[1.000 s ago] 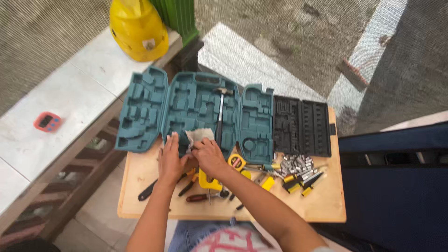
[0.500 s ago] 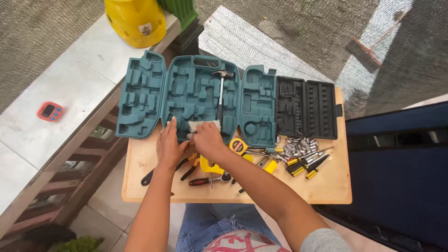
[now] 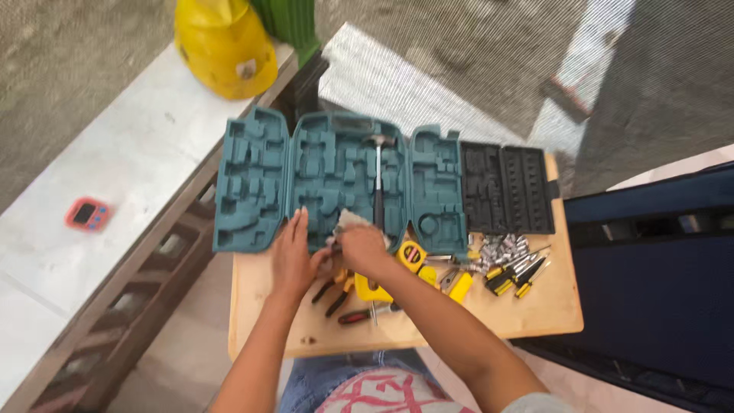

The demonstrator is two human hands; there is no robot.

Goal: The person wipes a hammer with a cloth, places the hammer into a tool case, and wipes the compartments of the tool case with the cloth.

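Left hand (image 3: 293, 256) flat — right hand (image 3: 362, 248) pinching.

A small crumpled pale cloth (image 3: 353, 220) lies on the lower middle tray of the open teal moulded plastic tool case (image 3: 252, 183). The case lies flat, spread along the wooden tabletop's far edge.

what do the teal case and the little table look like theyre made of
The teal case looks like moulded plastic, matte, with shaped recesses pressed into it. The table looks like pale unfinished wood or plywood: flat, light tan, square-edged, though grain is too blurred to confirm.
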